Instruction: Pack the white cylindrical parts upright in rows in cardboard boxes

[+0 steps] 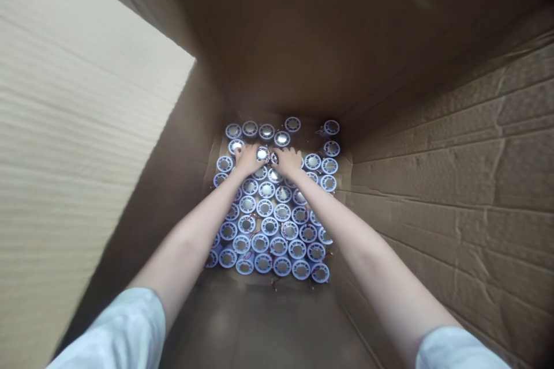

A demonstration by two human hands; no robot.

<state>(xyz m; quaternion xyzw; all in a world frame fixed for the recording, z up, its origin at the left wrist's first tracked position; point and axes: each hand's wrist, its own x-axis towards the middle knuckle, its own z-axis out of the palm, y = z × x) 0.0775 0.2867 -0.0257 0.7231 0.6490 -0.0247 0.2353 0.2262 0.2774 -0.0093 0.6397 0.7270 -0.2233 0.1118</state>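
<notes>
Deep inside a cardboard box, both of my arms reach down to round, pale lavender parts with shiny disc centres and thin wires. My left hand (248,159) curls its fingers around one round part (262,153) near the far rows. Close beside it, my right hand (287,160) has its fingers closed around another round part (274,158), seen partly behind the fingers. The two held parts nearly meet; whether they touch I cannot tell. Below my hands, several rows of the same round parts (264,207) stand face up.
Tall cardboard walls (433,161) enclose the parts on the sides. A large cardboard flap (86,98) juts in from the left. Along the far edge sit more round parts (292,124), less tightly spaced. Red and dark wires (274,283) stick out at the near edge.
</notes>
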